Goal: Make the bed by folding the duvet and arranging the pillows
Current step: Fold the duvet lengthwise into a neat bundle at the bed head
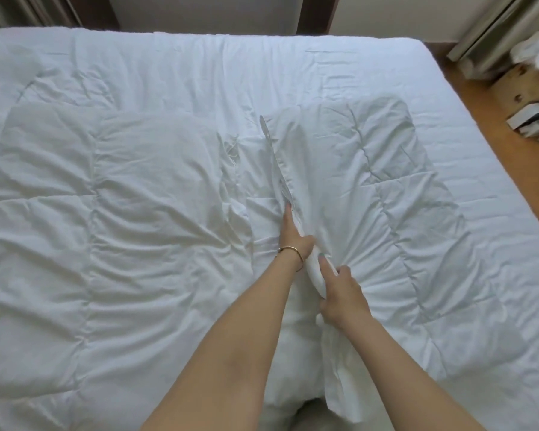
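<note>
**Soft, bulky duvet: grip the edge**

My right hand (339,293) clenches a bunched fold of the duvet (137,228) mid-bed; my left hand (294,237), just beyond, pinches the same edge. It's light, floppy, slippery: hold seams, not filling.

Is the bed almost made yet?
Not yet. The duvet lies spread over the bed, still rumpled. The left hand and right hand each grip a bunched edge of it in the middle. No finished fold shows yet, and the pillows are not clearly in view, so folding and arranging remain.
</note>
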`<action>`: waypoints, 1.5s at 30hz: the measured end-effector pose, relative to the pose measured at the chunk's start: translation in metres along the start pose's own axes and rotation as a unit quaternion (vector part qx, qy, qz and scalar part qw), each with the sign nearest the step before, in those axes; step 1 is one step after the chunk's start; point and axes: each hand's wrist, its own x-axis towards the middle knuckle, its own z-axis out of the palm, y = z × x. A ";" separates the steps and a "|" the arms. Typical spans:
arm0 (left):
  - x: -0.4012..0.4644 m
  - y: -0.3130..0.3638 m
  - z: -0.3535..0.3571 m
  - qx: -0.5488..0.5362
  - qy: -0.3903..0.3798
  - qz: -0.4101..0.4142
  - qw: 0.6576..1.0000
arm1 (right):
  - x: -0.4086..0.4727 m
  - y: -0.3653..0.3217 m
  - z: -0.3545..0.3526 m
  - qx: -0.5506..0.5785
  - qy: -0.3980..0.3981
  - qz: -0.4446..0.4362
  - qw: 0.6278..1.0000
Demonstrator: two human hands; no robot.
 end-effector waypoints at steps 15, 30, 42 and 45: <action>0.003 -0.021 -0.051 0.212 0.072 0.015 0.974 | -0.013 -0.034 0.044 0.231 -0.045 -0.108 0.966; -0.004 -0.040 -0.022 0.499 0.115 0.279 0.812 | -0.002 0.033 0.024 0.130 0.160 -0.115 0.972; -0.033 -0.053 0.102 0.606 0.065 -0.002 0.793 | 0.066 0.196 -0.031 -0.005 0.160 0.145 0.976; -0.037 -0.079 0.104 0.641 0.067 0.093 0.759 | 0.092 0.219 -0.054 0.127 0.151 0.200 0.960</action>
